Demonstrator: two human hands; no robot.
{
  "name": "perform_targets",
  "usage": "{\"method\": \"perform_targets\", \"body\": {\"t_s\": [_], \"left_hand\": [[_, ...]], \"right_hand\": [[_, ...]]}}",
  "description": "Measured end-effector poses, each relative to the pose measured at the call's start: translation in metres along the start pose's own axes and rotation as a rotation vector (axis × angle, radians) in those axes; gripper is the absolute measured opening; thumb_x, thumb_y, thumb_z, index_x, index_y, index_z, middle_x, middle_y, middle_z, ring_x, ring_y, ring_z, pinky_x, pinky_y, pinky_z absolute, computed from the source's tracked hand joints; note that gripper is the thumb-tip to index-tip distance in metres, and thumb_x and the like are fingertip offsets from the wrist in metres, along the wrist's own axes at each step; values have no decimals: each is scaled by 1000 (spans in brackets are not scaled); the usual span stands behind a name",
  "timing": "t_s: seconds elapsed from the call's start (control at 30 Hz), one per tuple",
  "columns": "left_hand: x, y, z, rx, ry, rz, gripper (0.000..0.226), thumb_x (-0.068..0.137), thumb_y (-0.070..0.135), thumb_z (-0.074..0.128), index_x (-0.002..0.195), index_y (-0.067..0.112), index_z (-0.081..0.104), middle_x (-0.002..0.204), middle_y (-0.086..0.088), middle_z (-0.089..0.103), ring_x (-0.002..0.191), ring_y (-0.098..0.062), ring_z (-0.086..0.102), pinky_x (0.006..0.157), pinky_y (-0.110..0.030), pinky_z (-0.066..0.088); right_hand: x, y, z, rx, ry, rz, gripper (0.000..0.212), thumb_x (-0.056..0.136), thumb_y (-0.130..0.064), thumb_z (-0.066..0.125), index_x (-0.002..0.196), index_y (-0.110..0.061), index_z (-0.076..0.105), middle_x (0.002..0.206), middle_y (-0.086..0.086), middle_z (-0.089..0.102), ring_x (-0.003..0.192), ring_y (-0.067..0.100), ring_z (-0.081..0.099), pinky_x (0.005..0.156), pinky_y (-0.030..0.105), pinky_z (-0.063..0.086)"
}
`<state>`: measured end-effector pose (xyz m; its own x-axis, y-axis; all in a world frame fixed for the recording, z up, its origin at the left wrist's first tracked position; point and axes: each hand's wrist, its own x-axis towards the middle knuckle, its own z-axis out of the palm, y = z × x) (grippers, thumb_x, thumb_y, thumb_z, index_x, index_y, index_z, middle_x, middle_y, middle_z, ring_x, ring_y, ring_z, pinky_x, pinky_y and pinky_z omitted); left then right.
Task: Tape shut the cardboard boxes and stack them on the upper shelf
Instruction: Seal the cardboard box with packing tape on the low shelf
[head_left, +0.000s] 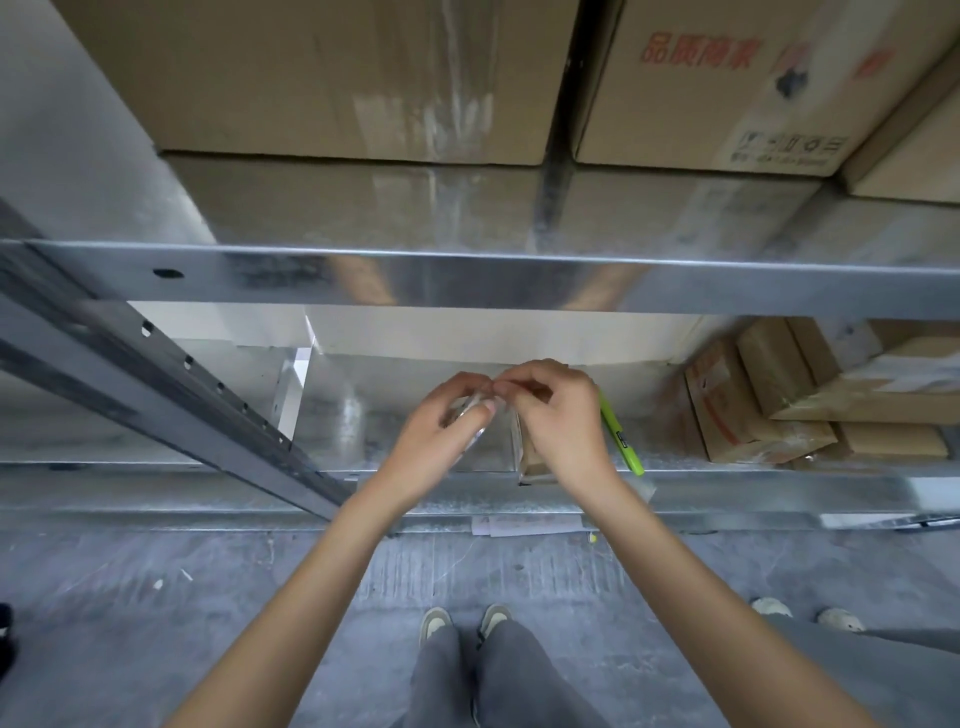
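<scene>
My left hand (441, 426) grips a roll of clear tape (470, 415) over the lower metal shelf (332, 415). My right hand (556, 410) pinches the tape's free end at the top of the roll, thumb and forefinger together. Just below my right hand a small brown cardboard box (535, 462) stands at the shelf's front edge, mostly hidden by the hand. Two large cardboard boxes, a plain one (322, 78) and one with red print (727, 83), stand on the upper shelf (467, 280).
A green utility knife (621, 436) lies on the lower shelf right of my right hand. Several small cardboard boxes (779, 400) are stacked at the shelf's right. A slanted metal upright (171, 374) crosses at left. Another person's shoes (805, 613) stand on the concrete floor at right.
</scene>
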<state>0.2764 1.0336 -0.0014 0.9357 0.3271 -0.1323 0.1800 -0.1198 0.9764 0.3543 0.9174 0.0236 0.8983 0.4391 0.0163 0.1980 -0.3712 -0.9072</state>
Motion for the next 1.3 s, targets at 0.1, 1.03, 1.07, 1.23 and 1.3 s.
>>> {"method": "perform_targets", "body": {"t_s": [0.1, 1.03, 1.07, 1.23, 1.3], "left_hand": [[2, -3, -1, 18, 11, 12, 25, 84, 37, 52, 103, 24, 63, 99, 11, 66, 82, 2, 58, 70, -11, 42], [6, -1, 10, -486, 172, -116, 43, 87, -2, 68, 119, 17, 45, 110, 2, 74, 106, -14, 69, 79, -20, 53], [6, -2, 10, -482, 161, -109, 43, 87, -2, 67, 118, 18, 46, 110, 1, 74, 106, -15, 69, 79, -19, 53], [6, -5, 9, -497, 149, -89, 44, 87, -8, 64, 118, 17, 46, 114, -6, 72, 104, -16, 69, 80, -20, 53], [6, -5, 9, -510, 153, -85, 43, 88, -8, 63, 118, 17, 46, 113, -5, 72, 102, -15, 70, 79, -20, 52]], "right_hand": [[1, -6, -3, -48, -18, -45, 7, 83, 0, 69, 83, -5, 74, 79, -2, 65, 73, 5, 58, 69, 9, 41], [17, 4, -8, 48, -108, 219, 12, 83, -16, 75, 75, -13, 67, 74, -1, 68, 71, 10, 61, 69, 20, 47], [17, 5, -8, 60, -109, 230, 14, 83, -15, 75, 72, -14, 66, 72, -1, 69, 70, 11, 63, 71, 23, 49], [19, 9, -6, 173, -106, 307, 15, 79, -8, 77, 69, -11, 66, 65, 2, 69, 61, 9, 68, 71, 30, 57], [19, 8, -5, 192, -97, 317, 15, 78, -6, 78, 69, -9, 67, 67, 6, 69, 62, 12, 68, 69, 28, 57]]}}
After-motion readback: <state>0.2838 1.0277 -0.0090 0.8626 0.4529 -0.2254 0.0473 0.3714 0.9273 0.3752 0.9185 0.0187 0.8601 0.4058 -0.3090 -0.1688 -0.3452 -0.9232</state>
